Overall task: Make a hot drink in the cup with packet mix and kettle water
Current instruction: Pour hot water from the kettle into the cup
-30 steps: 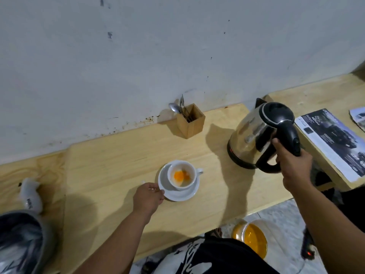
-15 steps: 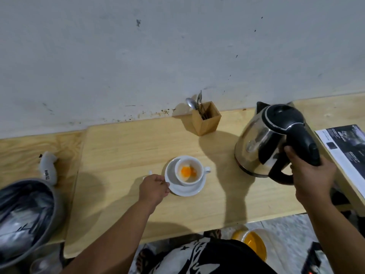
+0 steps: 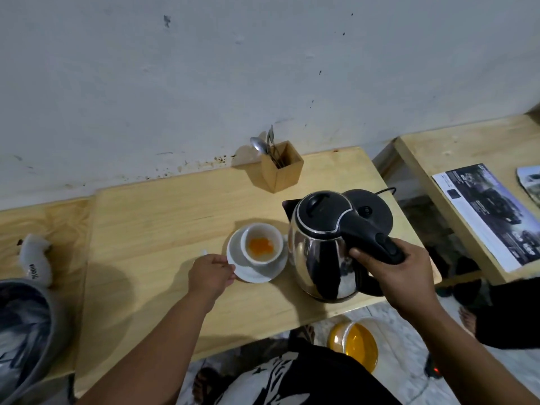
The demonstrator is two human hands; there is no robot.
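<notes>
A pale wooden table [image 3: 163, 226] against the wall carries a saucer [image 3: 257, 274], a wooden holder [image 3: 282, 171] by the wall, and a black kettle base [image 3: 377, 211].

I seem to be in a plain home corner: stained wall [image 3: 263, 68], bare wood table [image 3: 163, 217], kettle [image 3: 324, 252], spoon holder [image 3: 282, 168] at the table's back edge.
</notes>
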